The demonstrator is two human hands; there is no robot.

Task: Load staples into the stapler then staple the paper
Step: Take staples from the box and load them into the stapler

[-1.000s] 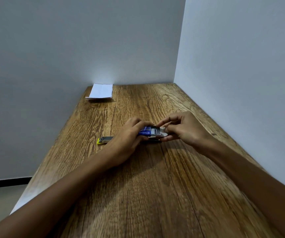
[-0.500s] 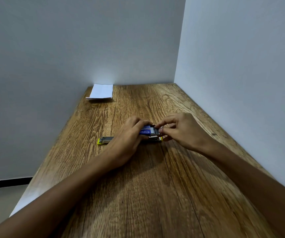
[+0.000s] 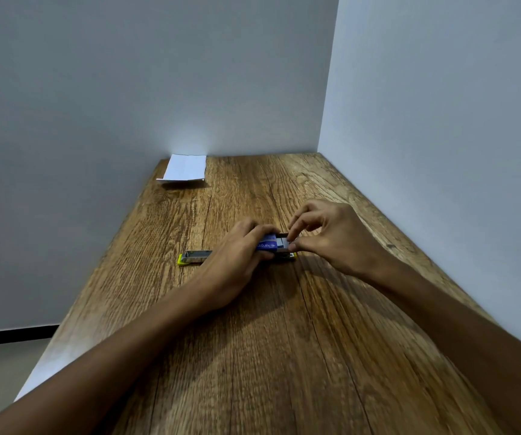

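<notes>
Table: the wooden table [image 3: 284, 356] carries everything; both forearms reach in across its near half.
Left hand: the left hand [image 3: 237, 262] has its fingers curled round the blue sleeve of the staple box [image 3: 267, 244], holding it just above the stapler.
Right hand: the right hand [image 3: 328, 237] pinches with thumb and fingertips at the grey inner tray [image 3: 282, 241], which sticks out of the sleeve toward it; whether a strip of staples is already between the fingertips is too small to tell.
Stapler: the yellow stapler [image 3: 195, 257] lies on the table right under the hands, its metal part showing to the left of the left hand and its other end just below the tray.
Paper: the white paper [image 3: 185, 167] lies at the far left corner against the wall, well apart from the hands.
Progress: early, by my reading. The staples are being taken out of the box; loading them, closing the stapler and stapling the paper are all left.
</notes>
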